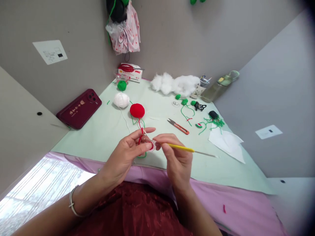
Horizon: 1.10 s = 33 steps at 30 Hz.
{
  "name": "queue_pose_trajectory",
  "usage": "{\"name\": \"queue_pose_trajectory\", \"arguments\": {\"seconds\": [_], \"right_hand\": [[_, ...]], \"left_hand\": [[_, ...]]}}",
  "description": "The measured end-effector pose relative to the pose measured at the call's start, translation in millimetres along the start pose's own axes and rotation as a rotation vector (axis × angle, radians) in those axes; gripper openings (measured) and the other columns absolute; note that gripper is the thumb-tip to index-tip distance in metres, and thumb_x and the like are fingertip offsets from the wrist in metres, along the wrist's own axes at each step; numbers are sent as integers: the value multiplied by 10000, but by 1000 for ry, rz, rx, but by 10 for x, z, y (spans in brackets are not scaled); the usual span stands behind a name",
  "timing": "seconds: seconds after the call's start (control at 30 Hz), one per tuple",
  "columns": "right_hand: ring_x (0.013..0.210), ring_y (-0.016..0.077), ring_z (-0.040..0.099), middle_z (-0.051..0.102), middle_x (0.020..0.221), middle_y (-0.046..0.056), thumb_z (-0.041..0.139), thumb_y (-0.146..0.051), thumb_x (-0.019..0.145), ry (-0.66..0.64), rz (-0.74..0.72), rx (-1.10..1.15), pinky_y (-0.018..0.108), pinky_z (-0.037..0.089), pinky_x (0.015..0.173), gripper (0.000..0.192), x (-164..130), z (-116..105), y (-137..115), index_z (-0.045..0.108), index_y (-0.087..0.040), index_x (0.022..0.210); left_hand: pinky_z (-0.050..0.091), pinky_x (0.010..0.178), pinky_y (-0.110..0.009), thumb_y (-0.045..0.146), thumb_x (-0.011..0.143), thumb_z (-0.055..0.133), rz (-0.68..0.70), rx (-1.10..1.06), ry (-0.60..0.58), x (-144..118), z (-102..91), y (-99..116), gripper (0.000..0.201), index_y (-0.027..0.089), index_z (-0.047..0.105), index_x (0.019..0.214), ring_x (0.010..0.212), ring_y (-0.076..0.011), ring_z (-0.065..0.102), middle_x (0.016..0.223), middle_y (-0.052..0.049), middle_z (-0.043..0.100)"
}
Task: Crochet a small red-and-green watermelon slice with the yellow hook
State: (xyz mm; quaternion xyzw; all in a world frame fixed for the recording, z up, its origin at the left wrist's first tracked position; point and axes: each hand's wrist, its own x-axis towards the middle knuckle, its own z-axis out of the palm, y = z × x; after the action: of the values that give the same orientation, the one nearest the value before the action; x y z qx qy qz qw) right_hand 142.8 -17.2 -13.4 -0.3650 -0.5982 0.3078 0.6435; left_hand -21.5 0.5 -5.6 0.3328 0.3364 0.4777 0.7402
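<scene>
Between the thumb and fingers of my left hand [129,146] is a small red and white crochet piece [152,146]. Red yarn loops round a finger of that hand, and its strand leads back to a red yarn ball [137,110]. My right hand [176,157] grips a crochet hook [180,147] with a yellow handle, its front tip at the crochet piece. The hook's exact place in the stitches is hidden by my fingers. A white yarn ball [121,100] and a green yarn ball [121,86] lie beyond my left hand.
Orange-handled thread snips [178,126] lie beyond my right hand. White stuffing [174,84], a pen cup [198,90] and a bottle [219,87] line the back. A dark red phone [80,108] leans at left. Green yarn pieces [216,119] and white sheets [227,144] are at right.
</scene>
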Motion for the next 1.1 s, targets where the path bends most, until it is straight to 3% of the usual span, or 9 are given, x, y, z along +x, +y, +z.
{"name": "queue_pose_trajectory", "arguments": {"seconds": [0.2,0.3,0.37,0.5,0.6,0.73,0.87,0.97,1.1], "right_hand": [[746,156,724,798,946,32,600,-294,1066,13,139,178,320,619,699,198,-21,-49,34,790,-261,1025],[737,154,737,797,961,35,536,-271,1090,-3,105,114,324,636,695,227,-38,-85,3,757,-248,1043],[767,155,747,796,985,36,502,-211,1092,-28,-7,-48,325,644,723,244,-63,-93,-16,741,-256,1098],[935,204,771,798,1050,77,536,-123,1044,-120,-398,-474,344,660,779,309,-145,-66,13,704,-263,1262],[1002,228,767,782,1110,101,615,-80,988,-114,-530,-675,351,658,806,404,-188,-40,45,711,-269,1332],[865,183,738,756,970,41,571,-105,1026,-12,-277,-373,332,628,748,312,-135,-40,11,767,-289,1186],[780,169,706,754,948,33,566,-192,1059,10,-38,-20,334,599,689,237,-47,-19,-15,787,-277,1049],[907,207,742,795,1007,52,593,-174,1043,-30,-74,-111,361,626,743,236,-66,15,13,795,-291,1084],[953,221,753,792,1093,76,628,-120,1008,-34,-285,-426,377,644,773,340,-163,10,68,774,-332,1230]], "left_hand": [[427,785,-276,311,818,898,-16,72,-27,-48,14,7,411,292,828,1222,835,-139,560,891,1,671],[427,782,-281,311,827,890,1,84,-27,-46,4,12,404,299,827,1226,811,-135,545,873,8,661],[427,768,-277,310,836,886,33,100,-12,-41,2,-1,411,303,821,1241,798,-134,538,855,13,655],[450,783,-263,266,814,904,95,89,34,-47,27,-34,473,303,800,1274,797,-133,554,833,22,659],[467,807,-260,279,796,917,5,-6,18,-57,45,-24,594,279,748,1366,804,-135,578,840,10,688],[481,790,-258,288,766,931,-169,-148,-10,-45,32,22,543,188,792,1281,639,-81,463,747,30,620],[432,706,-239,269,803,899,-92,-65,-8,-33,35,28,514,232,786,1303,619,-83,409,753,38,613],[386,661,-234,271,804,905,-9,46,4,-40,66,-7,525,275,782,1314,710,-113,490,808,21,669],[358,606,-232,278,786,922,-6,16,10,-34,79,-45,519,242,795,1288,630,-94,437,747,39,635]]}}
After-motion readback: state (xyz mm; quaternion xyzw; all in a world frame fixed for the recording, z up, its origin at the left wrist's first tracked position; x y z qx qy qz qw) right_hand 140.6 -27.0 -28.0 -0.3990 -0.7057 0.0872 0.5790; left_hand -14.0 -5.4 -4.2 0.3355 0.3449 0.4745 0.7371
